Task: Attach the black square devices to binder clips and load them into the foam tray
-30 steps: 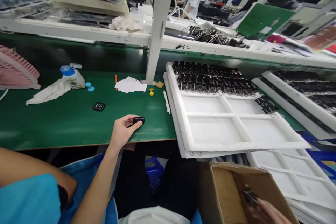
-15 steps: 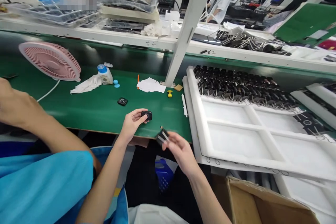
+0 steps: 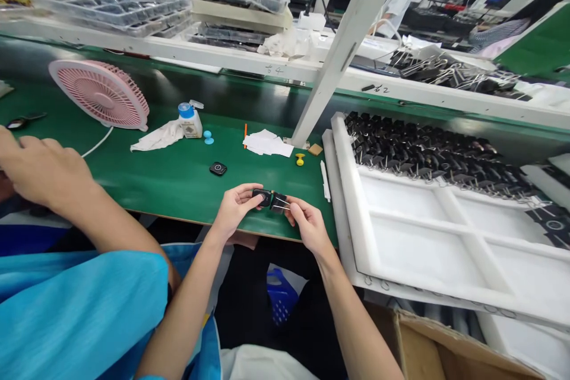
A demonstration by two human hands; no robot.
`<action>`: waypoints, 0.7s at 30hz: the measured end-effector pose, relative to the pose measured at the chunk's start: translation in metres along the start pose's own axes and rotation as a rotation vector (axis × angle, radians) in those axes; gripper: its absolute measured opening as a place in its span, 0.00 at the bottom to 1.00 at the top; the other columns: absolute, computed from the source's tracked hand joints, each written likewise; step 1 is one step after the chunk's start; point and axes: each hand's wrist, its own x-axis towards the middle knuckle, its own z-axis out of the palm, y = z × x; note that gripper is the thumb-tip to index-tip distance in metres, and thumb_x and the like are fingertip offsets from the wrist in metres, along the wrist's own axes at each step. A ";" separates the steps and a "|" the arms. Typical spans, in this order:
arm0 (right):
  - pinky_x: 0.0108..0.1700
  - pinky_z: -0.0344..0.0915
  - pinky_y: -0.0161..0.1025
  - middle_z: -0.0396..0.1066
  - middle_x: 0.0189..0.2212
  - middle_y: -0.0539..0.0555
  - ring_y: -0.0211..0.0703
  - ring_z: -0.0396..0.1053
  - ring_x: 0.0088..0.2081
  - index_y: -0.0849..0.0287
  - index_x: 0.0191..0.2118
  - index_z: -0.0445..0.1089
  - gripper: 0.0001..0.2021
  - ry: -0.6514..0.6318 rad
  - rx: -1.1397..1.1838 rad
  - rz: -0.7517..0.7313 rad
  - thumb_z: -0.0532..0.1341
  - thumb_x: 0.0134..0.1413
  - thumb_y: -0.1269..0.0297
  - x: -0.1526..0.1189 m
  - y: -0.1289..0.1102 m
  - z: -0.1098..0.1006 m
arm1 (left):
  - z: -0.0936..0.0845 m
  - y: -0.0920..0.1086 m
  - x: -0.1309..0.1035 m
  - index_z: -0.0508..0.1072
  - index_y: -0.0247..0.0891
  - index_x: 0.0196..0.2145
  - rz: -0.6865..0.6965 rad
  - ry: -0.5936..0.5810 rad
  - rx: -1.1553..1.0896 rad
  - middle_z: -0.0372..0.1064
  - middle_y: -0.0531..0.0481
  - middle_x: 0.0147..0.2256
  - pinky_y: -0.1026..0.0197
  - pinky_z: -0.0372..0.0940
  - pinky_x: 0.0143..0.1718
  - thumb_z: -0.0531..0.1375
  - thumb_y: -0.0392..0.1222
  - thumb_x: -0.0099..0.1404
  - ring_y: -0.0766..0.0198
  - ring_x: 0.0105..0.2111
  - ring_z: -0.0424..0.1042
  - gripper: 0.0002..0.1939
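My left hand (image 3: pixel 236 206) pinches a small black device (image 3: pixel 262 196) with a round mark, above the front edge of the green table (image 3: pixel 178 190). From the right, my right hand (image 3: pixel 307 222) grips a black binder clip (image 3: pixel 279 202) by its metal handles. The clip's jaw end meets the right side of the device; whether it has closed over the device cannot be made out. A second black device (image 3: pixel 218 168) lies flat on the table, beyond my left hand.
A white foam tray (image 3: pixel 427 229) with rows of black clips stands at the right. Around the table are a pink fan (image 3: pixel 104 95), a bottle (image 3: pixel 190 122), papers (image 3: pixel 267 142) and a white pen (image 3: pixel 325 181). Another person's arm (image 3: pixel 89 202) reaches in at the left.
My right hand has raised the binder clip from below right to the side of the device in my left hand. The whole view has shifted a little.
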 end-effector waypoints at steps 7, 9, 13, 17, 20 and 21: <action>0.31 0.57 0.36 0.67 0.28 0.52 0.38 0.60 0.28 0.61 0.54 0.77 0.25 -0.046 -0.124 -0.024 0.59 0.67 0.44 -0.001 0.002 -0.003 | 0.000 -0.002 -0.001 0.83 0.34 0.45 -0.041 -0.047 0.030 0.82 0.41 0.38 0.53 0.78 0.40 0.76 0.49 0.52 0.53 0.34 0.81 0.25; 0.31 0.58 0.37 0.68 0.28 0.52 0.39 0.60 0.28 0.61 0.53 0.77 0.25 -0.042 -0.122 -0.034 0.60 0.67 0.44 0.002 0.002 -0.002 | 0.000 -0.003 -0.002 0.83 0.34 0.45 -0.041 -0.030 0.027 0.82 0.41 0.38 0.52 0.78 0.41 0.76 0.49 0.51 0.53 0.34 0.81 0.26; 0.32 0.63 0.37 0.70 0.29 0.53 0.40 0.64 0.28 0.62 0.54 0.76 0.27 -0.021 -0.067 0.022 0.61 0.65 0.42 0.000 -0.005 0.012 | -0.001 -0.001 -0.001 0.83 0.33 0.45 -0.024 -0.013 0.059 0.82 0.41 0.39 0.52 0.77 0.40 0.76 0.50 0.51 0.52 0.35 0.80 0.26; 0.41 0.70 0.38 0.74 0.45 0.57 0.40 0.70 0.36 0.57 0.67 0.63 0.32 -0.048 0.035 0.093 0.62 0.65 0.45 -0.045 -0.030 0.006 | -0.004 0.005 0.002 0.81 0.36 0.46 0.016 0.023 0.089 0.81 0.44 0.37 0.59 0.74 0.38 0.76 0.49 0.51 0.57 0.36 0.79 0.26; 0.48 0.71 0.40 0.75 0.50 0.59 0.43 0.74 0.43 0.58 0.64 0.67 0.28 -0.351 0.046 0.220 0.64 0.64 0.50 -0.108 -0.058 -0.041 | -0.003 0.006 0.008 0.80 0.41 0.44 0.103 0.135 0.102 0.78 0.53 0.35 0.64 0.72 0.37 0.76 0.48 0.49 0.65 0.33 0.74 0.25; 0.49 0.71 0.41 0.76 0.49 0.60 0.45 0.74 0.45 0.59 0.61 0.70 0.25 -0.468 0.057 0.292 0.65 0.64 0.51 -0.134 -0.065 -0.065 | -0.002 0.006 0.010 0.80 0.42 0.44 0.125 0.166 0.127 0.77 0.55 0.35 0.65 0.71 0.37 0.76 0.47 0.47 0.67 0.33 0.73 0.26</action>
